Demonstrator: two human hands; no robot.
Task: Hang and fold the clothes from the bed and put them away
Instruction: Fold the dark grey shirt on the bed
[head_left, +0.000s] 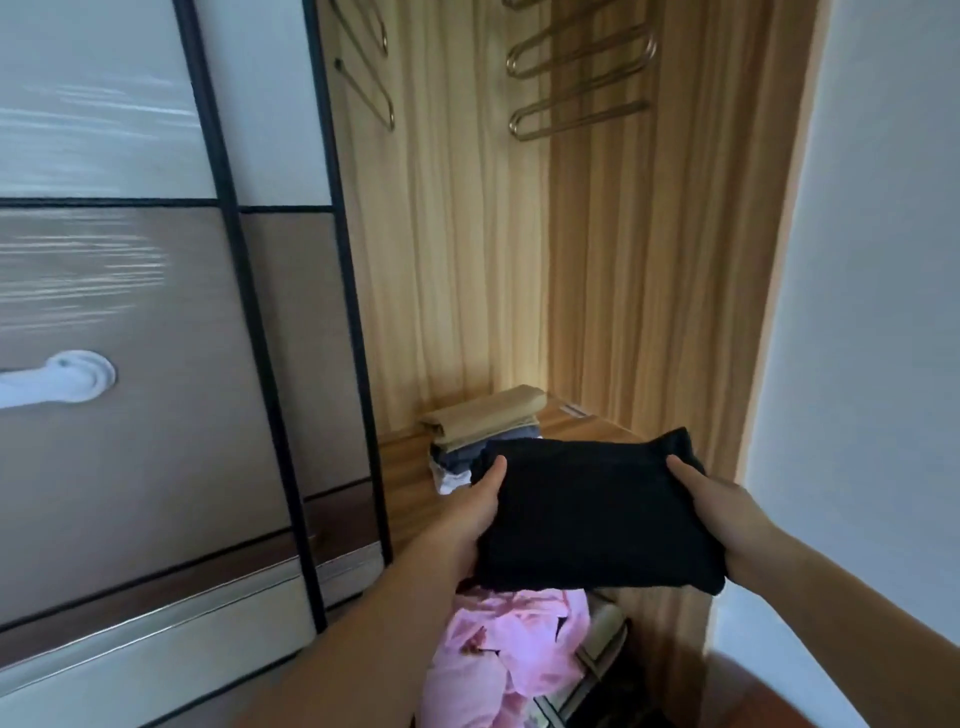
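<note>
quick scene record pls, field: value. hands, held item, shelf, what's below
left hand: grips left edge of the folded black garment, thumb on top
right hand: grips its right edge, thumb on top
garment position: held over the wooden wardrobe shelf; contact with shelf cannot be told
shelf contents: stack of folded clothes, tan piece on top, grey and white below, at the left rear
below shelf: crumpled pink floral fabric
upper wardrobe: looped metal hangers, bare
left of opening: sliding door with black frame

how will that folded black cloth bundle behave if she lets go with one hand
The folded black cloth bundle is probably floppy: its far corner droops past the right hand. Held only by the left hand, it would likely sag and unfold. It looks light.
</note>
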